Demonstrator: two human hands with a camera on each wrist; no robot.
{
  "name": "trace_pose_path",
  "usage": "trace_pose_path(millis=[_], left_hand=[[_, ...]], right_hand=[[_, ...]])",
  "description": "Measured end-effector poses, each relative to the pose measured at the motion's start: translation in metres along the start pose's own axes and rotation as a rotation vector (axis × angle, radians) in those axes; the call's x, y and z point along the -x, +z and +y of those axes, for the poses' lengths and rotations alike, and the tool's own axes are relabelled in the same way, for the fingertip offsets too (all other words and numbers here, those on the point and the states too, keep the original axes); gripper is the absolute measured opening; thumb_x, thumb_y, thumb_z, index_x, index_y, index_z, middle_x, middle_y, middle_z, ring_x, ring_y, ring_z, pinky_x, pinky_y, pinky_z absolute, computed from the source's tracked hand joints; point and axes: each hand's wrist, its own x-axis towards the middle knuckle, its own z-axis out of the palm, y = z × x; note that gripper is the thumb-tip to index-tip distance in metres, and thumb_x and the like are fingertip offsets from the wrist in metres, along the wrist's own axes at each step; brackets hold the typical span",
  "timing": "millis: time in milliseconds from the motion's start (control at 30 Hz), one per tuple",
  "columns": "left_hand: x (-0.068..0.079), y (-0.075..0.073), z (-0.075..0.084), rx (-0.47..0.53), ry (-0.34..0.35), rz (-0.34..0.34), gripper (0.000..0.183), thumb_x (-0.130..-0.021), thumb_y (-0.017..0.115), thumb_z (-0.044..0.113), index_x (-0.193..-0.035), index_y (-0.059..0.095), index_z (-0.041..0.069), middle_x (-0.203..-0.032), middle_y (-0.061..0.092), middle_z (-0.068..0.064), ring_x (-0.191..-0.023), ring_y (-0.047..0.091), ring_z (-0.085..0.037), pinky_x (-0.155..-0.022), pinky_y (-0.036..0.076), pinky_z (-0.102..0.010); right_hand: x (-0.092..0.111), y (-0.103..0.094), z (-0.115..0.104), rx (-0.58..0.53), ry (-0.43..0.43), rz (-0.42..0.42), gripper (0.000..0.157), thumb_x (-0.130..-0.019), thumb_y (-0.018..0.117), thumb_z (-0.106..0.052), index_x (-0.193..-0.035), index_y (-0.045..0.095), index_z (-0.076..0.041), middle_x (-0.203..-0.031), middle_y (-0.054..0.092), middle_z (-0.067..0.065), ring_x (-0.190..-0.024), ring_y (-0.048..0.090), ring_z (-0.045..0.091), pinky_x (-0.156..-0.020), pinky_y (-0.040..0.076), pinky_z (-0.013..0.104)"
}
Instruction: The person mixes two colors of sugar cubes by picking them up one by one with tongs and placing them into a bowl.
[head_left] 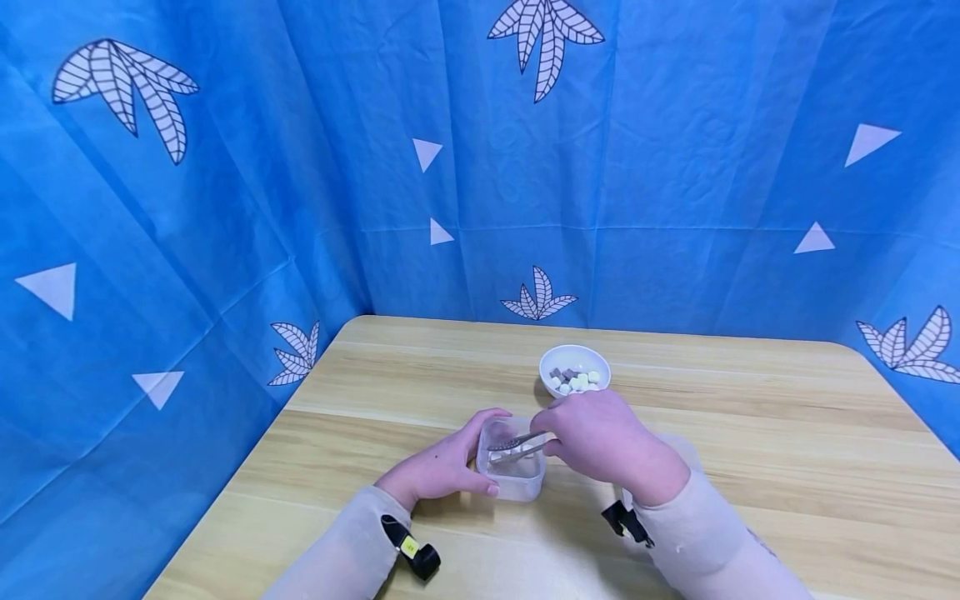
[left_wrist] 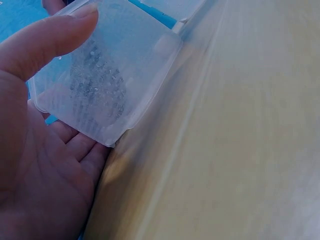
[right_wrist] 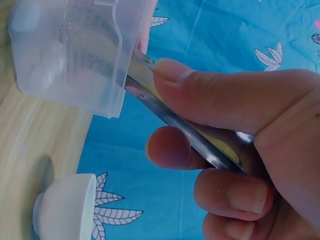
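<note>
My left hand grips a translucent plastic container standing on the table, thumb on the near side and fingers around the left side. In the left wrist view the thumb presses near the container's rim. Metal tongs are held in my right hand, their tips inside the container. In the right wrist view thumb and fingers pinch the tongs along the arms. Small white pieces lie inside the container near the tips; whether the tongs hold one I cannot tell.
Behind the container stands a white bowl with several small white and purplish-brown pieces. A translucent flat item, perhaps a lid, lies partly hidden under my right forearm. A blue patterned curtain hangs behind the wooden table.
</note>
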Motion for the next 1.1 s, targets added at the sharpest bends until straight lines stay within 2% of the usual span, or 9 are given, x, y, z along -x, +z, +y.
trace_pose_path(millis=[267,433,600,733,833,1100], left_hand=[[0.0,0.0,0.0,0.009,0.012,0.001,0.1,-0.081,0.083,0.027,-0.158,0.02,0.032,-0.15,0.043,0.007,-0.137,0.042,-0.015,-0.116,0.029,-0.043],[-0.001,0.0,-0.001,0.037,0.018,-0.009,0.1,-0.081,0.083,0.027,-0.159,0.019,0.028,-0.151,0.042,0.009,-0.138,0.041,-0.014,-0.117,0.028,-0.041],[-0.001,0.0,-0.002,0.051,0.032,-0.01,0.098,-0.082,0.082,0.024,-0.158,0.02,0.03,-0.151,0.043,0.008,-0.138,0.041,-0.013,-0.117,0.028,-0.038],[-0.001,-0.001,-0.002,0.031,0.019,-0.003,0.098,-0.081,0.082,0.025,-0.156,0.02,0.034,-0.15,0.044,0.007,-0.138,0.041,-0.013,-0.116,0.029,-0.035],[-0.001,-0.001,-0.002,0.019,0.0,0.007,0.098,-0.081,0.082,0.027,-0.157,0.021,0.032,-0.149,0.042,0.007,-0.137,0.041,-0.013,-0.115,0.03,-0.036],[-0.002,-0.001,-0.005,0.02,-0.002,0.011,0.101,-0.08,0.084,0.027,-0.159,0.02,0.024,-0.147,0.043,0.004,-0.133,0.045,-0.017,-0.114,0.033,-0.038]], right_hand=[[0.004,-0.01,0.005,-0.026,-0.01,-0.004,0.015,-0.08,0.086,-0.027,-0.091,0.077,-0.031,-0.079,0.067,-0.019,-0.065,0.057,0.003,-0.051,0.044,0.03],[0.01,-0.025,0.008,-0.087,0.023,-0.015,0.02,-0.082,0.085,-0.023,-0.101,0.079,-0.027,-0.089,0.073,-0.014,-0.075,0.064,0.005,-0.062,0.051,0.032],[0.016,-0.038,0.016,-0.119,0.03,0.054,0.023,-0.085,0.083,-0.022,-0.107,0.079,-0.028,-0.092,0.073,-0.013,-0.069,0.057,0.002,-0.06,0.048,0.028],[0.024,-0.049,0.027,-0.12,0.035,0.134,0.024,-0.087,0.081,-0.021,-0.109,0.078,-0.029,-0.088,0.068,-0.018,-0.066,0.052,0.0,-0.057,0.045,0.026],[0.029,-0.054,0.038,-0.116,0.068,0.165,0.023,-0.088,0.079,-0.02,-0.11,0.077,-0.028,-0.084,0.064,-0.02,-0.064,0.05,0.0,-0.055,0.043,0.027],[0.035,-0.049,0.069,-0.128,0.17,0.163,0.023,-0.089,0.079,-0.02,-0.111,0.077,-0.023,-0.085,0.067,-0.015,-0.065,0.052,0.005,-0.058,0.044,0.03]])
